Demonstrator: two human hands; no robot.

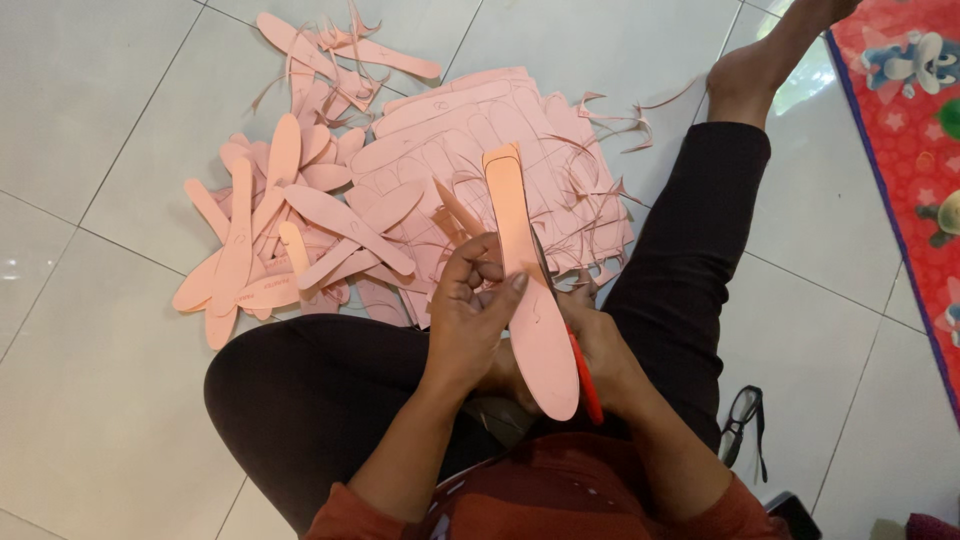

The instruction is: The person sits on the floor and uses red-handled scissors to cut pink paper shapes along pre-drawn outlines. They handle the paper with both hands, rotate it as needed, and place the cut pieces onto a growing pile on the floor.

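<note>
A pale tiled floor [90,400] is strewn at the far side with cut pink insole shapes [270,230] and marked pink sheets [470,130]. One long pink insole piece [530,300] is pinched upright in the left hand [470,320], its long axis running near to far. Just right of it, red-handled scissors [585,375] are gripped in the closed right hand [605,350], blades touching the piece's right edge.

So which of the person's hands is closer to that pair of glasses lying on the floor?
Right. The right hand, working red-handled scissors, sits on the same side as the glasses. The left hand, holding the pink insole piece, is on the far side of it, farther away.
</note>
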